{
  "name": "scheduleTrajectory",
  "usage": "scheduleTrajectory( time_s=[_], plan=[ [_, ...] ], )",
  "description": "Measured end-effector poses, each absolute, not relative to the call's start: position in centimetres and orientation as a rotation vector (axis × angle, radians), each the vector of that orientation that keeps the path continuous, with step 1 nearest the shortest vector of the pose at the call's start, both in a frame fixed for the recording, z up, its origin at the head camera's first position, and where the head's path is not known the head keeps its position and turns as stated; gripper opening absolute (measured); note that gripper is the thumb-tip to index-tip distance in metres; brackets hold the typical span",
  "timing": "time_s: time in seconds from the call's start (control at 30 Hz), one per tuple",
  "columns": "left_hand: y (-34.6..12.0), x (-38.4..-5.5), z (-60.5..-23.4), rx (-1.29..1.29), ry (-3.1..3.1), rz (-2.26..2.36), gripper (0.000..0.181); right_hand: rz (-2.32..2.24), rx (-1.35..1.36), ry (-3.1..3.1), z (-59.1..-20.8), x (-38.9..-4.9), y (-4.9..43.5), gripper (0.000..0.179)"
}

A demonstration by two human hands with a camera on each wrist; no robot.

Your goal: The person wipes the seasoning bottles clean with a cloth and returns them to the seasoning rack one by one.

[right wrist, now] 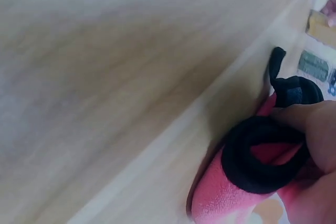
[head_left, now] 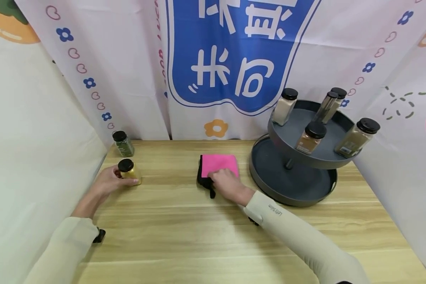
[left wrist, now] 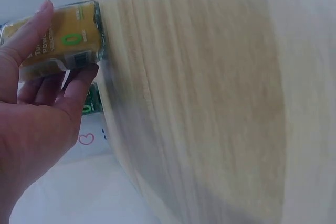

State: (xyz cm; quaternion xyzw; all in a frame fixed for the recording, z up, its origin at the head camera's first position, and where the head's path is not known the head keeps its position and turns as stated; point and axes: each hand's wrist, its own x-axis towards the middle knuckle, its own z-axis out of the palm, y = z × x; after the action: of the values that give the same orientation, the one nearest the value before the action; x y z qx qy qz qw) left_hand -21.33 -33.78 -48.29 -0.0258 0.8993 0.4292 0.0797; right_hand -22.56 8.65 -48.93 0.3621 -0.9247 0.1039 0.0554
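My left hand [head_left: 108,182] holds a square glass jar of yellow powder [head_left: 131,176] with a black lid, thumb on one side and fingers on the other. It stands at the table's left side; in the left wrist view the yellow jar [left wrist: 65,38] shows a green mark on its label. Just behind it is a jar of green herbs [head_left: 125,147]. Near the table's middle, my right hand [head_left: 230,186] pinches a folded pink cloth [head_left: 220,163] with black edging and a loop. The right wrist view shows the cloth [right wrist: 226,192] bent into a fold under the fingers.
A dark grey two-tier round rack [head_left: 294,197] stands at the right. Its upper tier bears several black-lidded jars, among them an orange-brown one [head_left: 307,144] and a pale one [head_left: 283,111]. Printed white curtains [head_left: 135,79] close off the table's back and sides.
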Motion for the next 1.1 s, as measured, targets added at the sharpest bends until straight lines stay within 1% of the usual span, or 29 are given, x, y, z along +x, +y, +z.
scheduleTrajectory(
  time_s=[0.07, 0.2, 0.33, 0.47, 0.63, 0.83, 1.1],
  plan=[
    [-33.7, -21.0, -48.1, -0.095, 2.713, 1.271, 0.067, 0.411, 1.071, -2.847, -48.7, -22.7, 8.5, 0.008],
    [-33.1, -20.7, -47.9, -0.114, 2.720, 1.273, 0.065, 0.561, 1.022, -2.885, -48.3, -23.2, 8.9, 0.010],
    [-31.9, -20.1, -47.3, -0.089, 2.690, 1.322, 0.060, 0.684, 0.994, -2.887, -48.0, -23.5, 9.4, 0.012],
    [-30.3, -19.2, -46.6, -0.018, 2.741, 1.290, 0.053, 0.763, 0.955, -2.883, -47.9, -23.8, 9.9, 0.006],
    [-27.4, -18.2, -45.4, 0.075, 2.819, 1.202, 0.047, 0.827, 0.922, -2.846, -47.7, -24.0, 10.6, 0.007],
    [-23.8, -17.1, -44.8, 0.270, 2.913, 1.155, 0.042, 0.907, 0.885, -2.780, -46.9, -24.0, 11.4, 0.005],
    [-19.2, -15.3, -44.9, 0.449, 2.843, 1.265, 0.039, 1.004, 0.771, -2.800, -44.6, -23.5, 12.4, 0.013]
  ],
)
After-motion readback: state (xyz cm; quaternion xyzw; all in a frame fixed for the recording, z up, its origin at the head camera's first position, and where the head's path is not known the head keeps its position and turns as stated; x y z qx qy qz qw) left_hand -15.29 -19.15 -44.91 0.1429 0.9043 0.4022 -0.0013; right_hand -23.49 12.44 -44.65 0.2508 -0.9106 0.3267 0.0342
